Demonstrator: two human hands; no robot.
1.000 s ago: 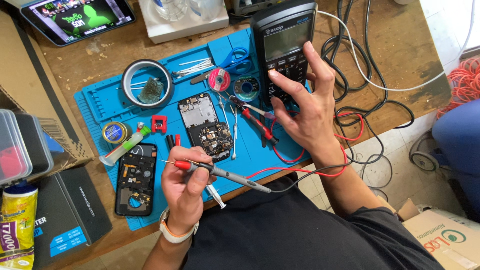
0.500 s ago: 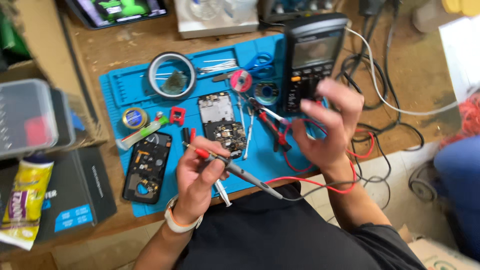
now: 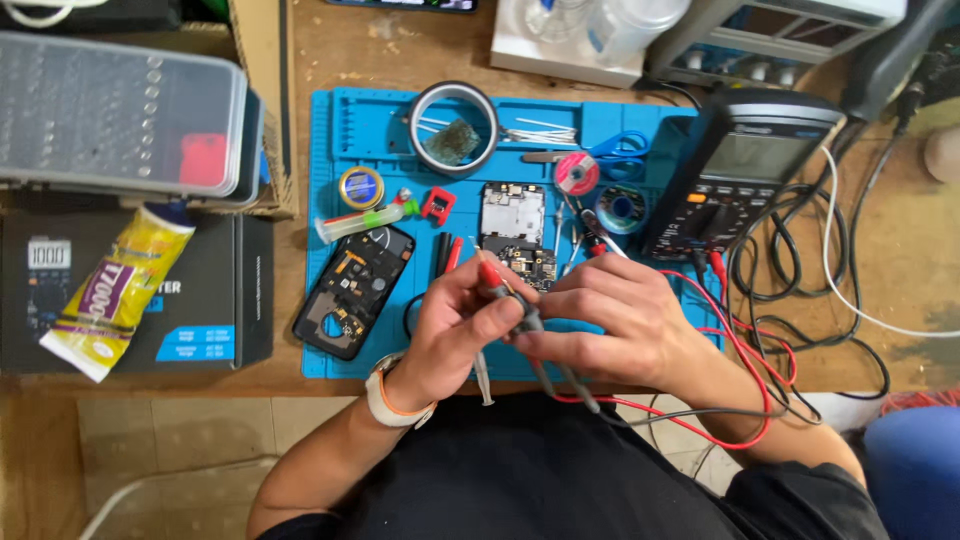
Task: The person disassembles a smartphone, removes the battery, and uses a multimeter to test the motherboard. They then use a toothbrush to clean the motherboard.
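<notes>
Left hand (image 3: 455,320): grip pinching the red test probe (image 3: 497,280), near the front edge of the blue mat (image 3: 330,150).
Right hand (image 3: 610,325): fingers curled, touching the probe shafts beside the left hand.
Leads (image 3: 740,350): red and black, running to the multimeter (image 3: 740,170).
Circuit board (image 3: 518,235): just beyond the hands.
Phone shell (image 3: 352,290): to the left.
Tape roll (image 3: 453,130): far end.
</notes>
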